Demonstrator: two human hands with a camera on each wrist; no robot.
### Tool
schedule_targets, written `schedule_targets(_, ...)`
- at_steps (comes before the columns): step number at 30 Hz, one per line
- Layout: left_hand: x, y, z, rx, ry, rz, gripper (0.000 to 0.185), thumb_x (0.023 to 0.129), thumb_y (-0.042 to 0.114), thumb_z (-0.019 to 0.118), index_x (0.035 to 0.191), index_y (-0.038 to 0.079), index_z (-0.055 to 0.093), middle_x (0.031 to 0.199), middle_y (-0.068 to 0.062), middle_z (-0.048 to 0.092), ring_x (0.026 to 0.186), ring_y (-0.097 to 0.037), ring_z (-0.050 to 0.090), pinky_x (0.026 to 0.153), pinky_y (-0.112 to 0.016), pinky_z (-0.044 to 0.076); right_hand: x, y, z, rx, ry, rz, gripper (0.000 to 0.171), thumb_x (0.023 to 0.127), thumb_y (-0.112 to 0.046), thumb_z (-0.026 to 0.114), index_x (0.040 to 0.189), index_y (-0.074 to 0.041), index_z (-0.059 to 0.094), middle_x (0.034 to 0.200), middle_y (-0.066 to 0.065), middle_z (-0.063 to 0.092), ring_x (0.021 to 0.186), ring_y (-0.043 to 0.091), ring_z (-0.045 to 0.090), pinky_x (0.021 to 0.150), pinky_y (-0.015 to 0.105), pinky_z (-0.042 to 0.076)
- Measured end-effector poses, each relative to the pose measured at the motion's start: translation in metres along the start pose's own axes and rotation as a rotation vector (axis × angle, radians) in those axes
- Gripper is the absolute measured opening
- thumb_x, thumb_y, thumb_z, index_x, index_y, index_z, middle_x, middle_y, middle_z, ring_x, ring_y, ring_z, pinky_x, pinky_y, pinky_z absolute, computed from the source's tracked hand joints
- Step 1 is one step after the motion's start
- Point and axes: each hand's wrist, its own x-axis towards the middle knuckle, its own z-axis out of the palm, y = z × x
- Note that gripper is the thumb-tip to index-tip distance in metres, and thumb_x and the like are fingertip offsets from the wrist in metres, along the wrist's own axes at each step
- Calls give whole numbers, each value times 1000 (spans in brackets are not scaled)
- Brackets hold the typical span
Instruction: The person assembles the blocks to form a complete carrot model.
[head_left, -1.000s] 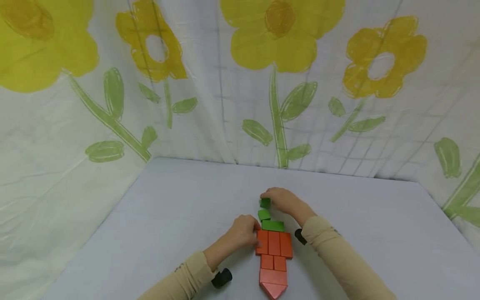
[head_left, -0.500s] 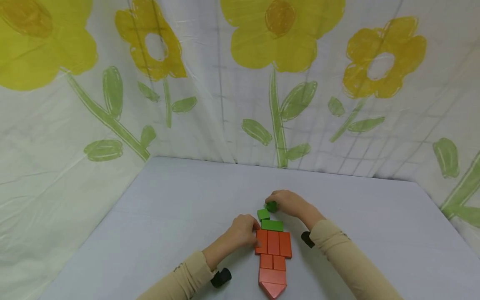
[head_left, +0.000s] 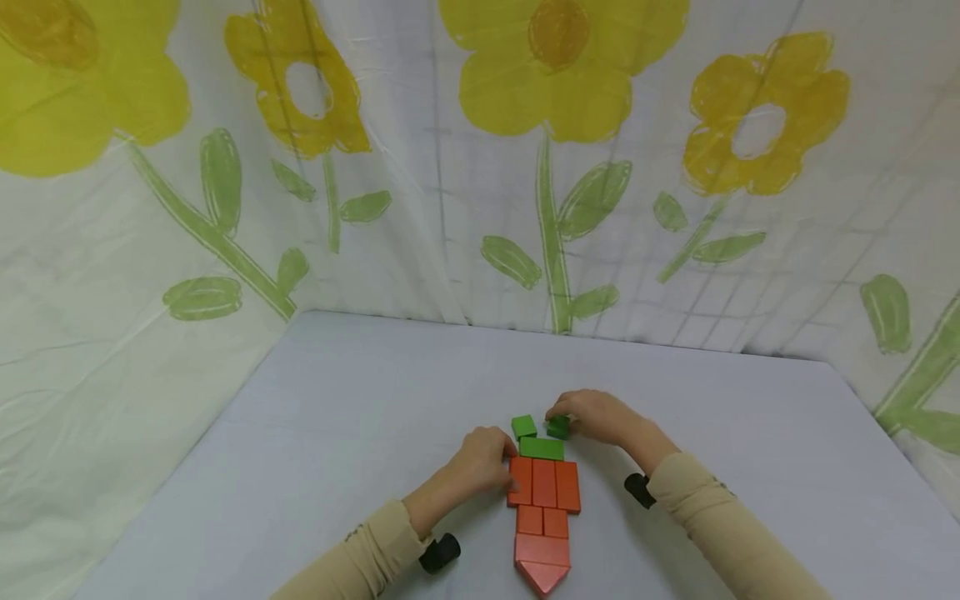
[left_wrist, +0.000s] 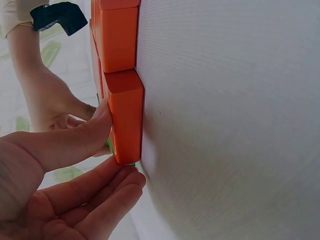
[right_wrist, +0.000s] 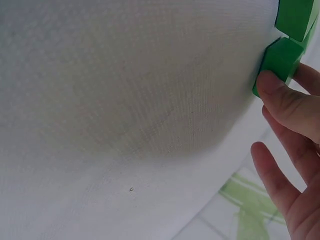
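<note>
A carrot-like figure of flat blocks lies on the white table (head_left: 360, 417): orange blocks (head_left: 543, 485) with a pointed tip (head_left: 542, 577) near me, and a long green block (head_left: 542, 448) across the top. My left hand (head_left: 483, 460) rests its thumb and fingers against the left orange block (left_wrist: 125, 115). My right hand (head_left: 596, 414) pinches a small green block (head_left: 558, 427) (right_wrist: 279, 59) just above the long green one. Another small green block (head_left: 523, 427) sits to its left.
A cloth backdrop with yellow flowers (head_left: 570, 67) and green stems rises behind and beside the table. Black wrist-mounted cameras (head_left: 439, 552) sit on both beige sleeves. The table's far edge (head_left: 525, 329) meets the backdrop.
My right hand has carried the small green block from the far end toward me and to the right, down beside the other small green block. The left hand has stayed on the orange blocks.
</note>
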Motion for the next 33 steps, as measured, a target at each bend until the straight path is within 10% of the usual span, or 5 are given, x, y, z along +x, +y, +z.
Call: schedule_targets(33, 2, 0, 2, 6, -7, -21, 37, 68, 7, 88, 99, -5, 72, 91, -10, 68, 86, -23, 62, 73, -34, 53, -1, -6, 2, -23, 13, -59, 33, 75, 11, 73, 104, -6, 74, 98, 5, 69, 93, 21, 66, 79, 35, 53)
